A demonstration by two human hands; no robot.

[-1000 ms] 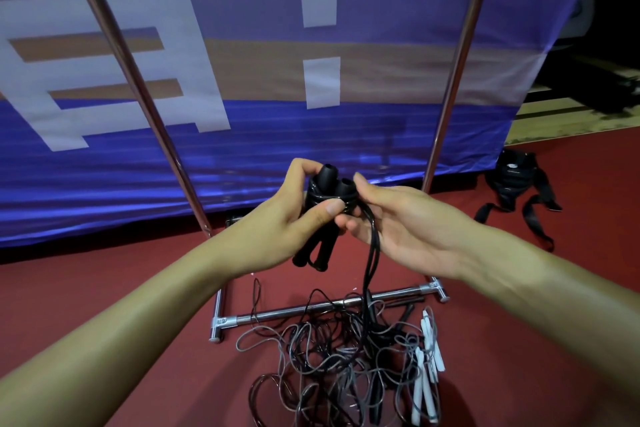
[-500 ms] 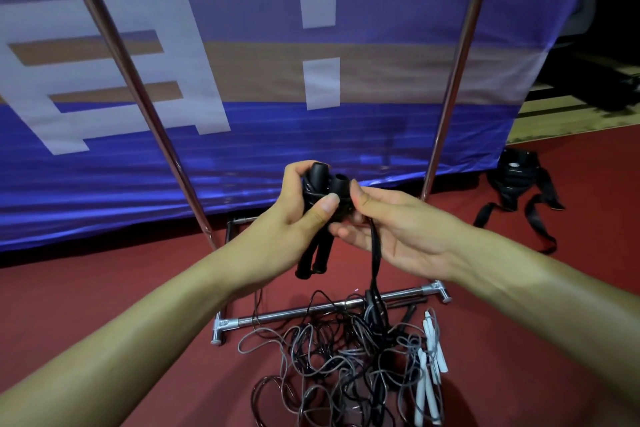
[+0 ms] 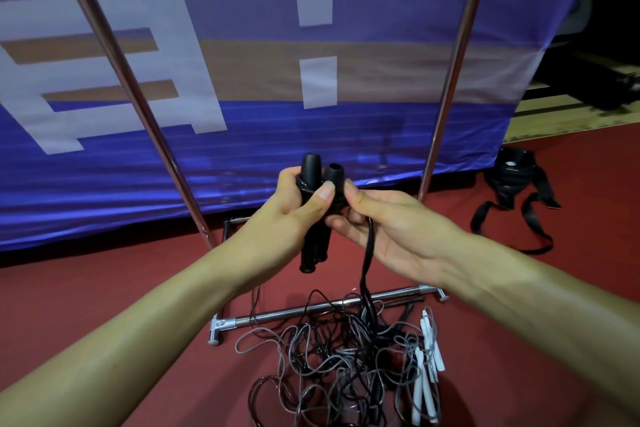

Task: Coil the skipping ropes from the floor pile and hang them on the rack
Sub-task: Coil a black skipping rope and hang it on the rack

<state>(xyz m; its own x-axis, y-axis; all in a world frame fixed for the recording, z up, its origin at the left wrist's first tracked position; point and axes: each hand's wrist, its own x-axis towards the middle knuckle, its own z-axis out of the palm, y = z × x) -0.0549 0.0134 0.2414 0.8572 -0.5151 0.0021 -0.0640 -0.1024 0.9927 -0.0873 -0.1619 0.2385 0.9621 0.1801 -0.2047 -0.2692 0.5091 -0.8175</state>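
Black plastic handles point(image 3: 317, 215), two of them side by side and roughly upright, stand in the left hand point(image 3: 291, 215) at the middle of the view, their rounded tops poking above the fist and their lower ends hanging below it. That hand's fingers curl round both handles from the far side and the thumb presses across the front, where a few turns of black cord are wound about them. The left forearm reaches in from the lower left, wrist bent slightly upward.

Just beside it, the right hand point(image 3: 394, 236) comes in from the lower right with the palm turned up and left. Its thumb and forefinger pinch the cord point(image 3: 366, 260) against the handles; the other fingers lie loosely curved beneath. From that pinch the cord drops straight down into the pile of ropes point(image 3: 343, 360) on the red floor point(image 3: 104, 295), a loose tangle of black and grey loops with several white handles point(image 3: 427, 357) lying at its right edge.

Behind the pile runs the rack's point(image 3: 311, 309) chrome base bar, and two chrome poles rise from it, leaning apart toward the top corners. A blue and purple banner point(image 3: 242, 45) with white and tan blocks hangs behind the poles. Well apart, at the right on the floor, lies a black strap harness point(image 3: 512, 184).
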